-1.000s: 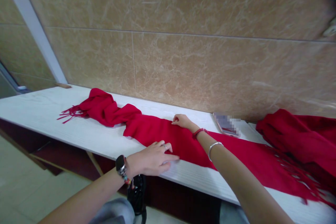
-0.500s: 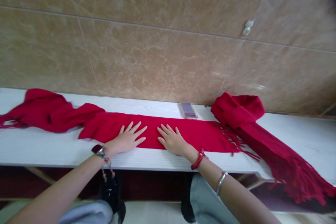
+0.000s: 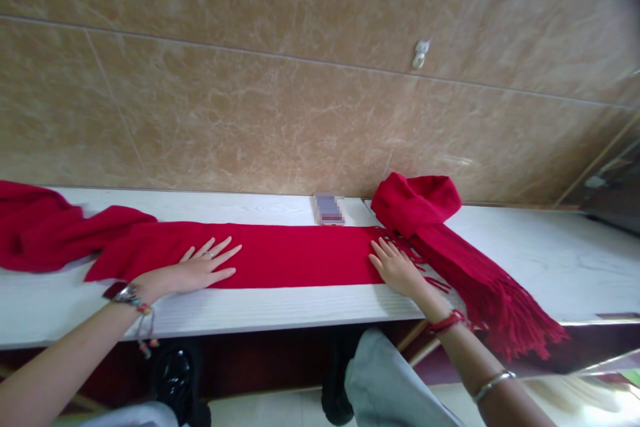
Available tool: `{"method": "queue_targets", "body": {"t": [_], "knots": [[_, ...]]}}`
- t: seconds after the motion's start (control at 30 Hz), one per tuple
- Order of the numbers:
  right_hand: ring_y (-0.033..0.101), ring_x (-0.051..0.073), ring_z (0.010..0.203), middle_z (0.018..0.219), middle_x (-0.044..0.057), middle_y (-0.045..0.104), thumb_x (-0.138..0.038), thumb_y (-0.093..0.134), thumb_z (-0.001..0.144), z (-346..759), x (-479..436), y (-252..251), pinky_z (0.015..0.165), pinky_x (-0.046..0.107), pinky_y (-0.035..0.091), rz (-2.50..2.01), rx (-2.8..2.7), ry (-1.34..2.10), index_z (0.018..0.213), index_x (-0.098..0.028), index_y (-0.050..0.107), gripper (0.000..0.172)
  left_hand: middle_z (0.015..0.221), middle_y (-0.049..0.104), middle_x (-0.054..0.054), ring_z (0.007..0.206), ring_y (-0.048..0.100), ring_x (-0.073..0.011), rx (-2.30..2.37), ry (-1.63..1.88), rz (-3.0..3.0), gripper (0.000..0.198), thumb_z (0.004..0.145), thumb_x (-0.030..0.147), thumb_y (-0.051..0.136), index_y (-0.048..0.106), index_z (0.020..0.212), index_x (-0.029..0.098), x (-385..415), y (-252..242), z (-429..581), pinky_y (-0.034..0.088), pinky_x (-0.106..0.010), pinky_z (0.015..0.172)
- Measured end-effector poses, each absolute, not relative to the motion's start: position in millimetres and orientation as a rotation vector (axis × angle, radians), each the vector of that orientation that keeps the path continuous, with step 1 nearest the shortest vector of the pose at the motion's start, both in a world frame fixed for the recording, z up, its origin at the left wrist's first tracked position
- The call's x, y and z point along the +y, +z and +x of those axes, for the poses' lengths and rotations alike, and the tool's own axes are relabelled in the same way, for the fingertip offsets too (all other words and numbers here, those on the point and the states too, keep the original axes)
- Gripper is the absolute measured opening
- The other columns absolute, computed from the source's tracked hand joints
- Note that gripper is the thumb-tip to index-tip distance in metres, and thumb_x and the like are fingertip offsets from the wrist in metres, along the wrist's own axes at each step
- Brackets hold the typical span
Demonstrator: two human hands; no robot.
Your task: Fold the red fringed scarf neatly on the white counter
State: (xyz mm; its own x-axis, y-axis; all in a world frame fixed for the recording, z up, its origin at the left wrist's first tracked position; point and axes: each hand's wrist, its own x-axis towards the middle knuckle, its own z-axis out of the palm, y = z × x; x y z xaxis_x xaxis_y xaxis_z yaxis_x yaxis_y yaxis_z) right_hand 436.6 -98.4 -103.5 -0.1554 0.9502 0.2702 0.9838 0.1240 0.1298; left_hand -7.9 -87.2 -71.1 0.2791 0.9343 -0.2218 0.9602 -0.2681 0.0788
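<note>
A red scarf [image 3: 300, 257] lies lengthwise along a white table, flat in the middle and bunched up at the left. My left hand [image 3: 200, 268] rests flat on it with fingers spread, left of the middle. At the fringed right end, my right hand [image 3: 397, 270] lies palm down with its fingers stretched out over the edge of the fringe. Just beyond that end is a second red scarf [image 3: 417, 207], looped at the top, its long fringe hanging over the table's front edge.
Behind the flat scarf, a phone-like item [image 3: 329, 209], partly pixelated, lies on the white table [image 3: 525, 247]. A marbled tile wall [image 3: 250, 120] rises at the back, with a small white cat-shaped piece [image 3: 421, 53] on it. Black shoes [image 3: 176, 373] show below the table.
My right hand has slid right along the scarf to its fringed end. The left hand stays spread on the cloth, now further from the right. The view has shifted rightward.
</note>
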Motion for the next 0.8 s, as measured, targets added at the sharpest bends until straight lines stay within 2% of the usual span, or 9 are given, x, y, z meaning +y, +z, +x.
{"method": "queue_targets", "body": {"t": [0.13,0.3,0.37,0.43,0.53,0.67,0.8], "knots": [[0.04,0.028,0.125,0.134,0.019,0.045,-0.031,0.04,0.089,395.9,-108.6,-84.0,0.098,0.043,0.039,-1.731,-2.179,-0.377,0.127,-0.009,0.048,0.044,0.148,0.02,-0.006,0.136,0.013,-0.0308,1.656,-0.277,2.342,0.067,0.081,0.055,0.043,0.028,0.14,0.029,-71.3,-42.3,2.8,0.014,-0.048,0.107],[0.042,0.026,0.122,0.128,0.018,0.05,-0.025,0.052,0.084,313.5,-133.9,-63.8,0.1,0.039,0.039,-1.165,-2.408,-0.306,0.118,-0.007,0.054,0.039,0.139,0.039,-0.012,0.128,0.035,-0.0217,1.477,-0.133,2.552,0.056,0.085,0.041,0.04,0.043,0.133,0.011,-28.5,-18.9,41.0,0.022,-0.028,0.106],[0.05,0.024,0.112,0.117,0.016,0.058,-0.019,0.053,0.083,289.7,-141.2,-60.3,0.094,0.036,0.044,-1.062,-2.555,-0.262,0.11,-0.007,0.058,0.03,0.135,0.044,-0.013,0.123,0.041,-0.02,1.381,-0.104,2.605,0.051,0.085,0.035,0.041,0.048,0.128,0.008,-10.1,-19.4,55.4,0.025,-0.025,0.104],[0.058,0.022,0.096,0.101,0.012,0.064,-0.012,0.051,0.083,274.4,-144.0,-56.6,0.079,0.033,0.051,-1.093,-2.687,-0.22,0.102,-0.009,0.06,0.021,0.131,0.049,-0.013,0.119,0.045,-0.0191,1.316,-0.107,2.626,0.046,0.084,0.031,0.043,0.051,0.124,0.009,5.2,-22.8,65.0,0.029,-0.024,0.1],[0.061,0.021,0.082,0.09,0.01,0.065,-0.007,0.048,0.084,262.3,-141.3,-48.9,0.064,0.03,0.052,-1.165,-2.824,-0.222,0.097,-0.011,0.059,0.018,0.122,0.055,-0.013,0.108,0.051,-0.0191,1.282,-0.122,2.645,0.043,0.081,0.031,0.048,0.055,0.118,0.01,21.5,-28.5,69.7,0.035,-0.023,0.092],[0.061,0.022,0.08,0.087,0.009,0.064,-0.01,0.044,0.087,252.1,-134.0,-45.3,0.062,0.032,0.05,-1.158,-2.865,-0.321,0.1,-0.011,0.058,0.019,0.097,0.063,-0.007,0.083,0.055,-0.0163,1.298,-0.096,2.587,0.039,0.077,0.035,0.051,0.06,0.107,0.012,36.0,-33.8,63.3,0.039,-0.021,0.072],[0.06,0.021,0.079,0.084,0.007,0.063,-0.011,0.048,0.086,243.0,-129.1,-56.1,0.063,0.032,0.048,-1.165,-2.751,-0.441,0.095,-0.013,0.059,0.015,0.07,0.059,0.0,0.064,0.047,-0.0127,1.243,-0.05,2.442,0.028,0.074,0.039,0.052,0.062,0.078,0.013,47.8,-38.1,48.9,0.034,-0.021,0.059]]}}
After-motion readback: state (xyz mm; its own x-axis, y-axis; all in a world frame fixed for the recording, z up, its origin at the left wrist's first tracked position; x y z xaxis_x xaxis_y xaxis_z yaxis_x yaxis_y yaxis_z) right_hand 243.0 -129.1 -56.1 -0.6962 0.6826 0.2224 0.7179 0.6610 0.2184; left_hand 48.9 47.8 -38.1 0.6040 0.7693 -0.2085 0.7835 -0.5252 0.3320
